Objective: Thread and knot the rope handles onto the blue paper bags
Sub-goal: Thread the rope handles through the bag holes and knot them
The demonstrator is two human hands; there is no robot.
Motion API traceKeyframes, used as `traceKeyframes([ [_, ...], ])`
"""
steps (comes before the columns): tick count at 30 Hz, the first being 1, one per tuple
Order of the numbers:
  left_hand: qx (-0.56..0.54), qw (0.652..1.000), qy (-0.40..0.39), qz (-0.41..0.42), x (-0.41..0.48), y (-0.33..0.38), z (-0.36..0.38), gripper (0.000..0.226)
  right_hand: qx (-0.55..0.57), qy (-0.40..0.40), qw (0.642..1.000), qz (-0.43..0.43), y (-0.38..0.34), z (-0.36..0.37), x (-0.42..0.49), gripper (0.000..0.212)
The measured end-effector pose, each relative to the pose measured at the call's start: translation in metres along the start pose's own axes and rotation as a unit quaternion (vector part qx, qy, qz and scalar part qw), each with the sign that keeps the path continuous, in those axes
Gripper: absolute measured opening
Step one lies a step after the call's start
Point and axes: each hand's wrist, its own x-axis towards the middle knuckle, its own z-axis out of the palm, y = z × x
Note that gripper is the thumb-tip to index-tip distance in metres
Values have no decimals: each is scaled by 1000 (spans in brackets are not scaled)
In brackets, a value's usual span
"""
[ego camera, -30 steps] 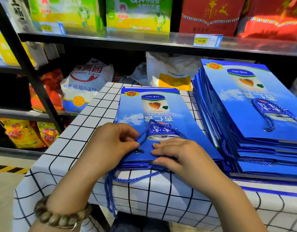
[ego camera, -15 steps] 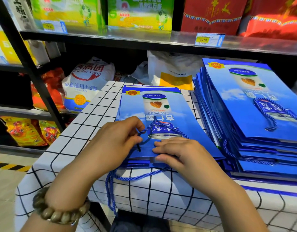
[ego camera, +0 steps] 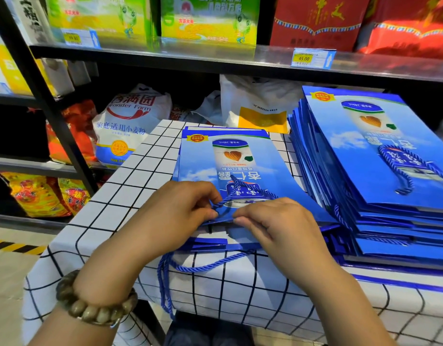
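Note:
A flat blue paper bag [ego camera: 227, 161] lies on top of a small pile on the checked table. My left hand [ego camera: 175, 216] pinches a blue rope handle [ego camera: 242, 191] at the bag's near edge. My right hand [ego camera: 277, 226] pinches that same near edge and lifts the top layer a little. Other blue ropes [ego camera: 190, 268] hang over the table's front edge below the pile.
A tall stack of finished blue bags [ego camera: 380, 186] with rope handles stands at the right. The white checked tablecloth [ego camera: 130, 196] covers the table. Behind are black metal shelves [ego camera: 215, 56] with flour sacks, green boxes and red packages.
Both hands have come closer together at the bag's near edge. The right hand, which lay flat on the bag, now pinches and lifts the edge. The left hand has pulled the rope up.

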Motion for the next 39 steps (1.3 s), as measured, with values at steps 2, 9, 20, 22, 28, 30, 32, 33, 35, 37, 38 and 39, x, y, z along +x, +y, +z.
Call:
traceKeyframes([
  [2,-23,1000,10,5,-2,0,-4,15,-37,59,998,-4,-2,3,2,27],
  [9,-63,996,54,-16,-12,-1,-3,25,-9,191,981,27,-8,8,0,20],
  [20,-132,986,66,-78,-16,6,5,18,-169,71,975,128,-51,26,-1,27],
  [22,-152,982,69,-83,-17,6,4,17,-165,65,976,126,-53,29,-1,22],
  [28,-178,975,95,-91,-19,-1,9,23,-80,83,990,79,-49,30,-8,21],
  [30,-174,975,104,-92,-19,-4,11,18,-33,109,992,54,-49,31,-12,18],
  [32,-172,973,111,-104,-17,-9,11,12,-12,117,992,49,-49,32,-18,22],
  [33,-178,973,102,-109,-16,-11,9,11,-27,114,992,53,-48,33,-20,24],
  [35,-202,972,61,-107,-14,-10,7,5,-51,114,990,68,-44,34,-24,27],
  [37,-227,968,35,-105,-14,-5,7,5,-52,123,989,70,-38,34,-25,27],
  [38,-225,968,31,-104,-12,-4,9,4,-58,125,988,63,-37,33,-26,27],
  [39,-212,972,28,-103,-10,-4,11,7,-61,127,989,54,-37,33,-26,26],
])
